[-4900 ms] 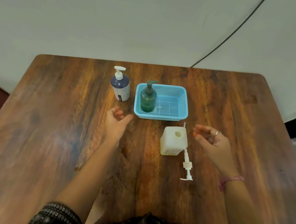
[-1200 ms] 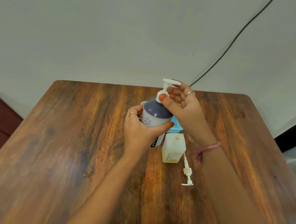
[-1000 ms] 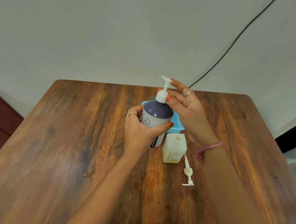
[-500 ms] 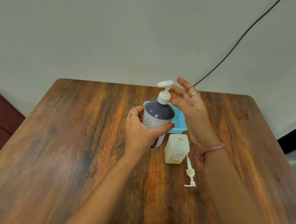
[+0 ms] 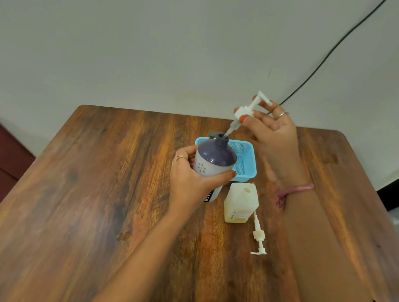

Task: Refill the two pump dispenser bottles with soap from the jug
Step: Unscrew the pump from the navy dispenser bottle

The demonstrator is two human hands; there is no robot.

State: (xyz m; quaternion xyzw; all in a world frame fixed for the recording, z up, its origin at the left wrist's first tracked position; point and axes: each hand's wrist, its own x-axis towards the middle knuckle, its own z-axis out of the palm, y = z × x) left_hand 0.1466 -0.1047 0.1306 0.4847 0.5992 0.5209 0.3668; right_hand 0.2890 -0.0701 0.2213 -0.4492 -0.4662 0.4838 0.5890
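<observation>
The purple-shouldered bottle is held above the worktop, just in front of the blue basket, with the left hand wrapped round its body. The right hand pinches the collar of the white pump, lifted up and to the right of the bottle's neck; the pump's long axis slants, its tube tip just at the open mouth. The next move looks like drawing the pump clear along that slant. The jug stands uncapped just right of the bottle's base, nearer the right hand. Count: two dispenser bottles, the second a dark green pump top barely showing behind the first; one jug; one loose pump right of the jug; one basket.
</observation>
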